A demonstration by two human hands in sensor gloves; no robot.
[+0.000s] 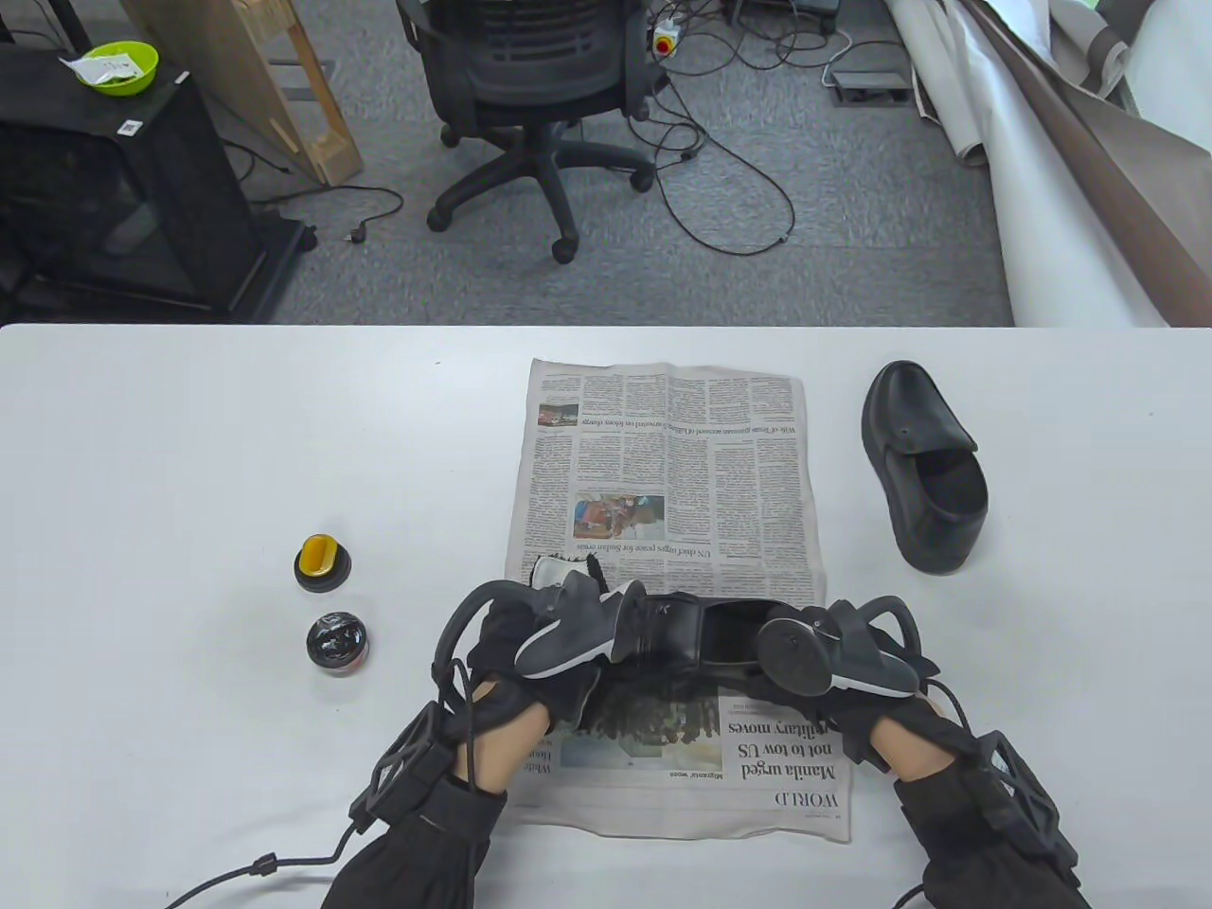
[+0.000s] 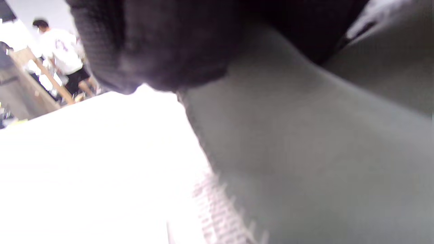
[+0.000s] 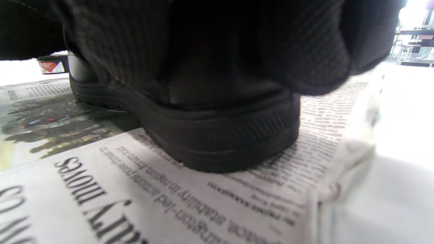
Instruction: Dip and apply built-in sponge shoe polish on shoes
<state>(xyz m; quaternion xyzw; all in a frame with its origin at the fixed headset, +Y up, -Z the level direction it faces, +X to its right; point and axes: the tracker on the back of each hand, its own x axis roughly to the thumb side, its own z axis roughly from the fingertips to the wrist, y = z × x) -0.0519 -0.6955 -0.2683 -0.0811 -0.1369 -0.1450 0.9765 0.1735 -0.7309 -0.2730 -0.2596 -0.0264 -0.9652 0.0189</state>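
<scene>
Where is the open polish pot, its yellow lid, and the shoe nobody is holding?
open polish pot point(image 1: 336, 641), table view, on the black polish inside.
yellow lid point(image 1: 321, 558), table view, on its yellow top.
shoe nobody is holding point(image 1: 911, 418), table view, on its toe upper.

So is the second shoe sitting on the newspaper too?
No. In the table view the second shoe lies on the bare white table, apart from and to the right of the newspaper.

The table view looks steeply down across the white tabletop point(image 1: 189, 454) toward the floor beyond. Both wrist views sit very low and close, skimming the printed newspaper sheet point(image 1: 663, 454) point(image 3: 203, 203) that the table view also shows; the left one is blurred.
</scene>
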